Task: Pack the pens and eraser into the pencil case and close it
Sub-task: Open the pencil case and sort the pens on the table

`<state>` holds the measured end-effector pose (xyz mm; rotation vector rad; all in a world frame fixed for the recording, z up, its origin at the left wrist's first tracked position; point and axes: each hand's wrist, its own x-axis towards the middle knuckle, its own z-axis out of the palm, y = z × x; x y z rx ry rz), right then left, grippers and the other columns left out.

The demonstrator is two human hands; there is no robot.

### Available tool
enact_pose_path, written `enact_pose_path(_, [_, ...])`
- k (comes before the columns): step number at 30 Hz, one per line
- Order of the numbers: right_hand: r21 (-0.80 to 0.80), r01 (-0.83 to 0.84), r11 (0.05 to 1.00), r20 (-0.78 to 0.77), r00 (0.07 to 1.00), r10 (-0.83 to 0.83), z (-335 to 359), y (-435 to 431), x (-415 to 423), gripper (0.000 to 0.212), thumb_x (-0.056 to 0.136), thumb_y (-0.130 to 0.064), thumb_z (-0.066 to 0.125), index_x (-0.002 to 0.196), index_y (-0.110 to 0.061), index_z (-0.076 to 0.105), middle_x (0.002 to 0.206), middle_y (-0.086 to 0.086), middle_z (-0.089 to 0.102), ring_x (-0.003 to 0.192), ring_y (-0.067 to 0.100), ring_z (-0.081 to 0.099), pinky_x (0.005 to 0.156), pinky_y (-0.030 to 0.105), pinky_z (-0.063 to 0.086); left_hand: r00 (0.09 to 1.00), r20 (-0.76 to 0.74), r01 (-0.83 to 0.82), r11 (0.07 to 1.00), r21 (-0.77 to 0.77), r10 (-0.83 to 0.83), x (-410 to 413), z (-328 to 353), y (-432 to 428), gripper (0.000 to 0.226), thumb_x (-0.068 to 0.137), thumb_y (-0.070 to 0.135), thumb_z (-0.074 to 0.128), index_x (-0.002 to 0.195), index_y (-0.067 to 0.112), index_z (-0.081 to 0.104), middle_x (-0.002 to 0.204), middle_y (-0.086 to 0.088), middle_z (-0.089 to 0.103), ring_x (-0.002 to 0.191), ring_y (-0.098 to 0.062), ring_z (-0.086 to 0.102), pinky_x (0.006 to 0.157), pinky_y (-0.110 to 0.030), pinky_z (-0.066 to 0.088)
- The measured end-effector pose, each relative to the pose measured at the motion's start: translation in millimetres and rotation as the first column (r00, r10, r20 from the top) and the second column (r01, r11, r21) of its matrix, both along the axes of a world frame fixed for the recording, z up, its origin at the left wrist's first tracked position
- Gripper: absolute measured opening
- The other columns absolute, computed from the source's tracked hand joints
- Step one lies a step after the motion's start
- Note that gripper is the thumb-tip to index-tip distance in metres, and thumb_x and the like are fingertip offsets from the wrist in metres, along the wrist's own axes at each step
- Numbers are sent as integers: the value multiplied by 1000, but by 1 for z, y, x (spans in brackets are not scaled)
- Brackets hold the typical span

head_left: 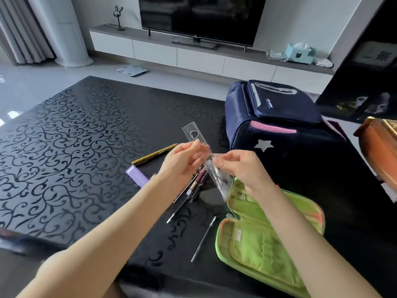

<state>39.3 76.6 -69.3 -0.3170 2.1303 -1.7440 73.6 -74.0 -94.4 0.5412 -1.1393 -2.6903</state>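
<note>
My left hand (184, 160) and right hand (242, 166) each keep a pinching grip on a clear ruler (217, 175) above the black table (86, 125). The green pencil case (264, 239) lies open at five o'clock; loose pens (193, 190) sit below my left hand, at seven o'clock from it.

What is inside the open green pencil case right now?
The open green pencil case shows empty elastic loops and a mesh pocket; no pens are visibly packed. The right hand, its forearm and the clear plastic ruler cover its upper corner, so contents there are hidden.
</note>
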Motion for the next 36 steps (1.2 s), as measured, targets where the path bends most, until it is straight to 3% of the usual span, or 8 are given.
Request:
enact_pose_path(6, [-93,150,984,-42,987,-155,2,44,23,10,77,2,71,83,2,63,66,6,69,56,13,67,53,22,52,997,31,60,962,266,-71,13,9,41,13,91,10,56,88,-2,60,72,-11,72,70,-18,72,72,-26,59])
enact_pose_path(9, [-29,187,982,-118,975,-189,-2,77,31,15,76,2,71,75,-10,63,64,2,72,55,16,67,53,26,53,980,100,184,975,-126,-173,27,-1,63,8,89,12,59,90,6,64,79,-3,72,78,-15,69,78,-22,57])
enact_pose_path(12, [45,236,971,-171,959,-225,-5,117,42,16,77,1,72,78,-12,62,62,3,71,58,21,66,53,27,51,952,223,261,179,-949,-208,51,-29,81,20,77,32,73,93,20,69,82,14,64,78,-5,60,68,-12,46])
enact_pose_path(14, [104,220,970,-183,963,-199,-8,139,52,15,77,-3,73,83,-12,64,66,6,72,62,23,68,56,26,52,889,199,-4,-441,-897,-413,64,-55,88,33,68,47,75,95,27,71,97,9,66,92,-13,58,80,-25,46])
enact_pose_path(19, [216,137,967,-202,975,-93,-18,176,81,14,74,-10,76,81,-17,67,65,0,73,62,12,69,68,19,51,729,485,-135,-797,-589,-482,61,-72,99,43,86,41,55,126,25,52,137,-3,45,126,-26,37,98,-38,43])
enact_pose_path(24, [281,105,954,-421,907,24,-30,197,111,7,75,-22,75,77,-27,71,72,-15,71,72,-1,65,70,11,47,699,378,-132,-629,-766,-607,54,-70,84,23,85,33,55,97,17,66,97,4,65,82,-16,62,62,-24,53])
enact_pose_path(30, [500,290,816,-818,467,335,-84,189,110,1,74,-13,72,74,-14,72,57,-4,64,53,17,57,52,26,45,872,264,139,-309,-941,-412,37,-50,81,31,89,37,50,85,10,65,73,-8,68,65,-26,61,63,-37,51])
enact_pose_path(36, [768,152,622,-556,641,529,-105,172,103,33,83,-45,52,99,-25,73,97,-4,74,89,17,70,71,32,54,868,308,215,-266,-940,-389,39,-44,88,23,93,29,51,88,12,65,69,10,58,58,-11,52,60,-27,43])
